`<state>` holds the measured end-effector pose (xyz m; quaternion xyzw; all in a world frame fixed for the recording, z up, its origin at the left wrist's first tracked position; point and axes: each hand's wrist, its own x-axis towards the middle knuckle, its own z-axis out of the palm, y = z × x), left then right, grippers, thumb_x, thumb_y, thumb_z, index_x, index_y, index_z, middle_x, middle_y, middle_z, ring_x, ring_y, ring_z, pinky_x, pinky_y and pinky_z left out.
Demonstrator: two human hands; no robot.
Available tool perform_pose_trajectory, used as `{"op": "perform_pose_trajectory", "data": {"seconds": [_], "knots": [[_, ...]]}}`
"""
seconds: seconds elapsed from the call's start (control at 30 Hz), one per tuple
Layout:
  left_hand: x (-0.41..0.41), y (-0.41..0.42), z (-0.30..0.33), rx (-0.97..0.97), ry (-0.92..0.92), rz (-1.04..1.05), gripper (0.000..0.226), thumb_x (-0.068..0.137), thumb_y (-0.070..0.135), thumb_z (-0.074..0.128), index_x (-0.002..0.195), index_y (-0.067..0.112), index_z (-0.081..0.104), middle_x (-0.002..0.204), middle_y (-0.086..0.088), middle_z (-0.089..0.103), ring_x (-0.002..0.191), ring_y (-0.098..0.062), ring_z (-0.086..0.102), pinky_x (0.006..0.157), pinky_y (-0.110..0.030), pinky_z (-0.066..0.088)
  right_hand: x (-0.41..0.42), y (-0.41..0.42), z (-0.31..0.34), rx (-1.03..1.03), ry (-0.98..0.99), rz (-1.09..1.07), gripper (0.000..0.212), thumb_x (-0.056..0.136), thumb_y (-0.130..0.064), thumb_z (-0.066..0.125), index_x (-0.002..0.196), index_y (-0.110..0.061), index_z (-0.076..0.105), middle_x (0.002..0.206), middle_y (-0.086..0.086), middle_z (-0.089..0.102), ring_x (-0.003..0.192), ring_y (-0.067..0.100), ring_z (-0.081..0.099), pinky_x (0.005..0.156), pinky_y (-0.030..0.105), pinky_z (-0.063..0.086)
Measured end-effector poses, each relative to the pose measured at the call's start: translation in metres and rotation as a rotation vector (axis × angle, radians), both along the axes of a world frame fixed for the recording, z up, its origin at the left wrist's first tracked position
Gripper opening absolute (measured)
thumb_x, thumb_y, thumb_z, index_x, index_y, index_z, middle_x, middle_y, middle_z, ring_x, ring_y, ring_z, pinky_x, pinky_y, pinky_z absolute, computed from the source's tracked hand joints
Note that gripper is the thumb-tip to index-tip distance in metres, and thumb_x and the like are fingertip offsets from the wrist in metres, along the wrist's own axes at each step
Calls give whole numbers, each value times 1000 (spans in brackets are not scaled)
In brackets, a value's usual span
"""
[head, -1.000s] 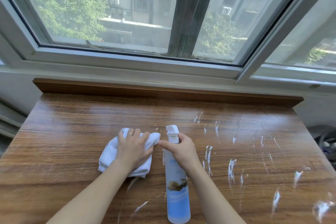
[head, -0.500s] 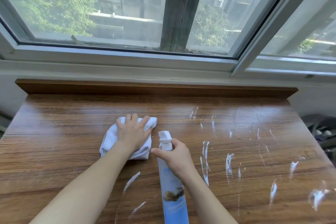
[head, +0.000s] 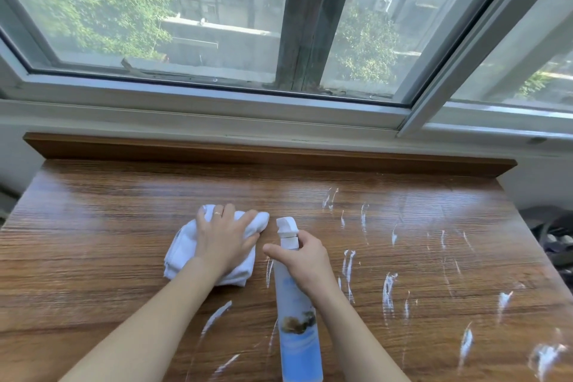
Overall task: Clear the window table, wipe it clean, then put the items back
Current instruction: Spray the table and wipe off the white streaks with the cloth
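Left hand [head: 224,240] presses flat on folded white cloth [head: 183,253]; right hand [head: 305,260] grips tall blue-and-white spray bottle [head: 297,322] beside it on foam-streaked, glossy wood-grain table [head: 93,226].

Bright daylight pours in through the window [head: 217,18] and lays pale glare across the far half of the wooden surface [head: 93,273]. Shadows are soft and faint. The picture is sharp at the center; the wide-angle lens bends the window frame [head: 201,93] and the surface's edges.
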<state>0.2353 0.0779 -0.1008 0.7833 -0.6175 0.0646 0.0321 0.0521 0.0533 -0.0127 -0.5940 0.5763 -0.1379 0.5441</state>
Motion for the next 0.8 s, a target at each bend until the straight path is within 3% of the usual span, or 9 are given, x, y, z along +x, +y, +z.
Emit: {"op": "perform_pose_trajectory", "data": {"seconds": [0.1,0.43,0.57,0.7,0.8], "knots": [[-7,22,-7,-47,32,-28,45,81,59,43,109,34,67,87,-7,61,82,-31,60,86,-59,37,4,-4,0,9,-6,9,31,70,-50,84,77,-28,63,73,-10,66,69,7,61,65,27,48],[10,-8,-5,-39,3,-13,45,81,56,39,102,30,69,81,-10,59,78,-32,58,68,-46,37,11,-16,1,29,-4,7,37,63,-54,81,75,-25,61,71,-8,64,68,8,59,65,29,46],[22,-44,7,80,-26,80,43,86,56,39,109,33,68,91,-10,60,86,-31,56,74,-49,40,8,-15,0,18,0,2,39,65,-54,82,78,-24,61,73,-9,64,69,9,59,67,29,46],[23,-54,13,195,-23,107,41,97,58,35,134,42,44,122,-3,51,113,-26,46,89,-49,37,0,-12,3,15,-3,-12,36,71,-49,85,78,-24,59,73,-10,62,69,7,57,66,26,44],[19,-48,14,169,0,101,40,95,59,42,129,41,52,116,-5,56,107,-27,50,88,-50,37,-1,-9,3,14,6,-21,38,72,-49,85,82,-21,62,76,-10,63,70,8,57,67,28,45]]}}
